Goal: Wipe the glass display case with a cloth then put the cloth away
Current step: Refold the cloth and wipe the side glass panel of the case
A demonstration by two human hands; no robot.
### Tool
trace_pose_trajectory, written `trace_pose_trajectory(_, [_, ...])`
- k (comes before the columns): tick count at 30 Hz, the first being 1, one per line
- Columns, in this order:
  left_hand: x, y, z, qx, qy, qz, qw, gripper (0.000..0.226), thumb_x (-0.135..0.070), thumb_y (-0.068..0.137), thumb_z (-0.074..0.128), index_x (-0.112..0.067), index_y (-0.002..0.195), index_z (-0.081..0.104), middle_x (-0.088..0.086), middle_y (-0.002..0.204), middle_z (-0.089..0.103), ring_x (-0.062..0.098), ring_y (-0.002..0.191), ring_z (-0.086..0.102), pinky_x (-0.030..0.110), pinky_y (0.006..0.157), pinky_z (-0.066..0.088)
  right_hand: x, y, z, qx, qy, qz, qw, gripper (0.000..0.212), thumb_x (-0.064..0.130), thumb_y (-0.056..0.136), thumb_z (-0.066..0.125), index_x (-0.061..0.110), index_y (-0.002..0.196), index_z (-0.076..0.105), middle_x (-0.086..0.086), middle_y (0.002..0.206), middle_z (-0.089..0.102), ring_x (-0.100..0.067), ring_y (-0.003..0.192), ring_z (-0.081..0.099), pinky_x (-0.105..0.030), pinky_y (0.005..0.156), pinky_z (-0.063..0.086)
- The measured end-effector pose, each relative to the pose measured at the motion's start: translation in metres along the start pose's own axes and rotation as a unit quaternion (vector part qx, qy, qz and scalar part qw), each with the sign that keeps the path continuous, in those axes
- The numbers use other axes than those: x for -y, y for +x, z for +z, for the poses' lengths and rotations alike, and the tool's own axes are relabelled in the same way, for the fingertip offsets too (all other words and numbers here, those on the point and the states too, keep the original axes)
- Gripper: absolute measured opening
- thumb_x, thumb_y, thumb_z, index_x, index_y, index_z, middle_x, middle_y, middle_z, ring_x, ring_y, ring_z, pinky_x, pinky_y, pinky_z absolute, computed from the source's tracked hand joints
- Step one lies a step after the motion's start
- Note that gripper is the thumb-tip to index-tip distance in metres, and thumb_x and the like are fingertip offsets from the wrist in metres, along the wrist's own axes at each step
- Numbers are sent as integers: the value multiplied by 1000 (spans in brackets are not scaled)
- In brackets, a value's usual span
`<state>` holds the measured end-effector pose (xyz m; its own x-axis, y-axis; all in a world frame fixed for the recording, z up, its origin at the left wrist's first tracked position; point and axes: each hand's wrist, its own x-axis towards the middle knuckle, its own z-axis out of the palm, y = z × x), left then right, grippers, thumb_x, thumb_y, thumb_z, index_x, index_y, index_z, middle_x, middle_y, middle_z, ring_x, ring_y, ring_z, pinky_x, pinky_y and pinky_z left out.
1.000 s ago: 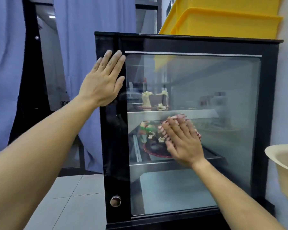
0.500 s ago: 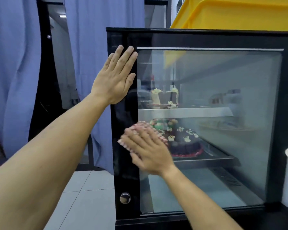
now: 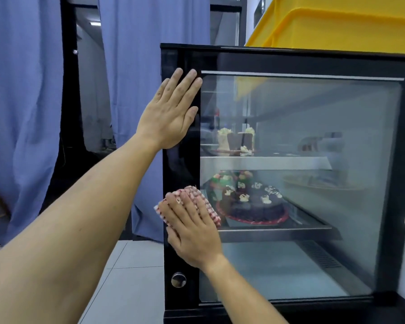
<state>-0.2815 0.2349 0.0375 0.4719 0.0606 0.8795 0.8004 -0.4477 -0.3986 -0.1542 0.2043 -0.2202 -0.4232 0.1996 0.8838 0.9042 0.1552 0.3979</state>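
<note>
1. Far left, blue curtains (image 3: 21,113) hang to the pale tiled floor (image 3: 131,284), with a dark gap between two of the panels.
2. The left hand (image 3: 171,113) lies flat against the black left frame of the glass display case (image 3: 180,164), high up near the top corner – fingers straight and close together, thumb out toward the glass edge, gripping nothing.
3. Lower on that same frame strip sits a round silver lock (image 3: 178,279).
4. The right hand (image 3: 192,228) presses a folded cloth (image 3: 208,204) flat onto the case, right where the black frame meets the left edge of the glass pane, level with the lower shelf. The fingers lie straight and side by side on top of it; the palm covers most of it.
5. The cloth is a red-and-white check, bunched into a small pad – only its upper and side edges poke out around the fingers.
6. Behind the glass, the upper shelf holds a cut chocolate cake slice (image 3: 240,142) with cream, and the lower shelf a round chocolate cake (image 3: 253,204) with white rosettes on a red board.
7. The pane is faintly hazy with reflections toward its right side.
8. Yellow plastic crates (image 3: 337,26) are stacked on top of the case.
</note>
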Motion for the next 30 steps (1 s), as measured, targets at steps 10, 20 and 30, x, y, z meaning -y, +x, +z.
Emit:
trace_pose_trajectory(10, [1, -1, 5, -14, -16, -3, 1000, 60, -36, 114, 25, -16, 168, 11, 3, 176, 4, 26, 162, -2, 40, 131, -2, -39, 49, -6, 22, -1, -172, 985, 57, 39, 108, 45, 25, 162, 36, 0, 171, 27, -23, 161, 16, -47, 131, 16])
trace_pose_trajectory(20, [-40, -46, 25, -27, -55, -102, 993, 65, -35, 112, 26, -8, 167, 5, 11, 175, -3, 31, 161, -6, 47, 131, -2, -108, 3, -32, -106, -40, 348, 931, 62, 34, 107, 34, 12, 164, 27, -11, 173, 19, -33, 161, 10, -59, 128, 16])
trace_pose_trajectory(30, [-73, -91, 48, -42, -52, -166, 984, 66, -36, 110, 23, -7, 167, 5, 10, 175, -1, 26, 162, -6, 44, 131, -1, -199, 43, -70, -51, -68, 119, 989, 59, 35, 108, 39, 16, 163, 33, -8, 172, 25, -31, 160, 18, -54, 130, 14])
